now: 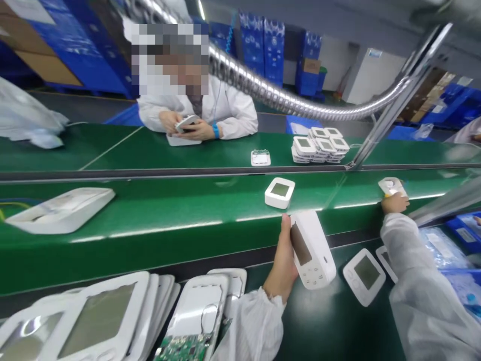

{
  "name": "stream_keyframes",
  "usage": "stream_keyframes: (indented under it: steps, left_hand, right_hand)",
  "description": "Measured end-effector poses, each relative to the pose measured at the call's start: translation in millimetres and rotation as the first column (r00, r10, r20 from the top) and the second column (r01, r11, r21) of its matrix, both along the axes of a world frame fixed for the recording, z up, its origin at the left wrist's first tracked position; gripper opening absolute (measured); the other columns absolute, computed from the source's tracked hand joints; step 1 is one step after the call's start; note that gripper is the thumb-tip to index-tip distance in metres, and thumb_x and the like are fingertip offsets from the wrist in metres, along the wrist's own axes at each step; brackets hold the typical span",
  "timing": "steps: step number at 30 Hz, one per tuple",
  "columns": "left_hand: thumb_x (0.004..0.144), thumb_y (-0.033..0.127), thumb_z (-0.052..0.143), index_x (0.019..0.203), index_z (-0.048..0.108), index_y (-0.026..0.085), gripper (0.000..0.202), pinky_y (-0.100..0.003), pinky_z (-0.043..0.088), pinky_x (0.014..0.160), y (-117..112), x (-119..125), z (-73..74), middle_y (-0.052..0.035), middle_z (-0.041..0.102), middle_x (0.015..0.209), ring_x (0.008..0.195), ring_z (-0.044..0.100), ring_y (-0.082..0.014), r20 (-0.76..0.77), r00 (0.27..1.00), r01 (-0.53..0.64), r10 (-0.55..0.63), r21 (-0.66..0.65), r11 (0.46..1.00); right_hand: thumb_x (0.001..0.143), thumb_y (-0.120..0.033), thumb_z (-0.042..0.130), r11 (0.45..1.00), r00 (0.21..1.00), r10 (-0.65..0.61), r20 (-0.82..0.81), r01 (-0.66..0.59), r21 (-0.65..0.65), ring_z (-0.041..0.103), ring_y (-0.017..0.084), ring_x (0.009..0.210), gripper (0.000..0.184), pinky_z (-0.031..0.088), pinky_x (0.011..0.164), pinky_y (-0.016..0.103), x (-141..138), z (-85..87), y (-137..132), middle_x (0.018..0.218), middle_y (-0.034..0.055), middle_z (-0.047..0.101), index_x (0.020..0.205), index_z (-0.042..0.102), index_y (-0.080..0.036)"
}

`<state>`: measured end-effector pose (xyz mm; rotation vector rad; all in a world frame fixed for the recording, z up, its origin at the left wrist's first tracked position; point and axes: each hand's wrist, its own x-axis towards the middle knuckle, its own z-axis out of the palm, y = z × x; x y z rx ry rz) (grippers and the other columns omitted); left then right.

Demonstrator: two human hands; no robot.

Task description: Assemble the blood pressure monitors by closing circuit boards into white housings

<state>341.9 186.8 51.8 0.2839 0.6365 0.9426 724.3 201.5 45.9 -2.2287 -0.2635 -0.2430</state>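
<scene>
My left hand (282, 258) grips a white electronic device with a display (313, 250) by its left side, tilted above the dark green work surface. Stretched out to the right, my right hand (396, 203) has its fingers closed at the near edge of a white housing (392, 185) at the green belt. A small yellow bit shows by those fingertips. A white display unit (364, 277) lies between my arms, and another white panel (387, 261) is partly hidden by my right sleeve. Beyond my left hand, a small white display unit (280, 193) sits on the belt.
Stacked white display panels (97, 321) and an open housing with a circuit board (184, 346) stand front left. A white shell (62, 210) lies on the belt. Opposite, a co-worker (233, 113) handles a device beside stacked units (319, 145). A metal hose (285, 98) crosses overhead.
</scene>
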Motion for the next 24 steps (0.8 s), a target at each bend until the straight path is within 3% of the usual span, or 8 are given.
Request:
stream_keyframes:
  steps: [4,7,12,15,18,21,24]
  left_hand:
    - [0.070,0.076,0.082,0.090,0.072,0.015,0.065,-0.021,0.051,0.050,3,-6,5.4,0.0006,0.070,0.069,0.054,0.065,-0.0121,0.137,0.991,0.006,0.001,-0.053,0.999]
    - [0.069,0.076,0.083,0.087,0.071,0.013,0.066,-0.018,0.044,0.042,2,-12,19.3,0.0004,0.068,0.066,0.049,0.062,-0.0100,0.227,0.974,0.035,-0.019,-0.065,0.997]
    - [0.086,0.071,0.071,0.097,0.072,0.011,0.061,-0.016,0.044,0.041,-6,-23,43.1,-0.0018,0.067,0.070,0.048,0.059,-0.0084,0.298,0.954,0.054,-0.017,-0.116,0.992]
    - [0.094,0.061,0.069,0.106,0.072,0.013,0.049,-0.018,0.051,0.046,-7,-30,53.0,-0.0032,0.070,0.074,0.052,0.064,-0.0108,0.269,0.962,0.015,0.037,-0.188,0.982]
    - [0.107,0.038,0.054,0.118,0.067,0.015,0.029,-0.022,0.060,0.056,-3,-39,63.6,-0.0042,0.074,0.079,0.062,0.071,-0.0148,0.227,0.967,-0.052,0.117,-0.273,0.961]
    - [0.111,0.020,0.038,0.128,0.061,0.014,0.030,-0.027,0.066,0.067,1,-52,76.7,-0.0078,0.078,0.091,0.074,0.076,-0.0171,0.208,0.959,-0.117,0.190,-0.319,0.940]
    - [0.108,0.015,0.040,0.133,0.059,0.010,0.031,-0.039,0.069,0.076,-2,-70,88.5,-0.0139,0.079,0.106,0.089,0.079,-0.0241,0.202,0.956,-0.141,0.214,-0.321,0.937]
  right_hand:
    - [0.101,-0.038,0.065,0.981,0.997,0.076,0.003,-0.074,-0.178,0.065,0.026,0.119,0.036,0.058,0.100,0.047,20,-9.2,2,0.139,0.0116,0.062,0.132,0.063,-0.020]
    - [0.100,-0.038,0.067,0.938,0.974,0.226,0.006,-0.216,-0.270,0.067,0.025,0.117,0.038,0.059,0.098,0.046,25,-0.2,5,0.135,0.0115,0.064,0.131,0.063,-0.018]
    - [0.100,-0.039,0.067,0.826,0.863,0.499,0.071,-0.450,-0.340,0.069,0.023,0.109,0.034,0.060,0.094,0.043,2,22.5,-3,0.127,0.0098,0.067,0.126,0.065,-0.017]
    - [0.098,-0.041,0.068,0.742,0.746,0.649,0.150,-0.577,-0.342,0.069,0.019,0.091,0.029,0.059,0.085,0.039,-38,32.0,-42,0.105,0.0062,0.071,0.110,0.068,-0.014]
    - [0.092,-0.042,0.069,0.628,0.582,0.778,0.236,-0.707,-0.326,0.065,0.021,0.072,0.026,0.053,0.068,0.034,-103,29.1,-105,0.086,0.0079,0.071,0.093,0.073,-0.017]
    - [0.094,-0.041,0.062,0.501,0.425,0.860,0.282,-0.809,-0.309,0.068,0.021,0.069,0.024,0.053,0.061,0.031,-181,6.0,-170,0.082,0.0065,0.072,0.095,0.075,-0.021]
    - [0.099,-0.035,0.058,0.434,0.340,0.878,0.337,-0.861,-0.265,0.072,0.021,0.073,0.021,0.058,0.063,0.029,-256,-35.0,-220,0.085,0.0067,0.073,0.099,0.075,-0.024]
